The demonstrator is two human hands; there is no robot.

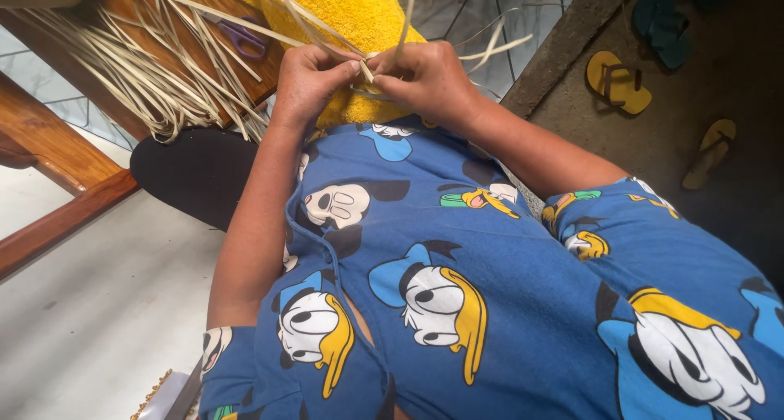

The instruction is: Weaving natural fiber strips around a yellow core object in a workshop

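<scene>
Both hands meet over my lap, above a yellow towel (351, 11). My left hand (310, 81) pinches thin pale straw strips (367, 64) between thumb and fingers. My right hand (425, 77) grips the same strips from the other side, fingers curled tight. Long ends of the strips fan up and to the right past my knuckles. The woven part between my hands is mostly hidden by my fingers. My blue cartoon-print shirt (457, 289) fills the lower part of the view.
A heap of loose pale strips (139, 77) lies on a wooden bench (57, 142) at the left, with purple-handled scissors (241, 36) on it. Yellow sandals (618, 82) and teal sandals (661, 24) lie on the dark floor at right. Pale tiled floor (90, 322) at lower left.
</scene>
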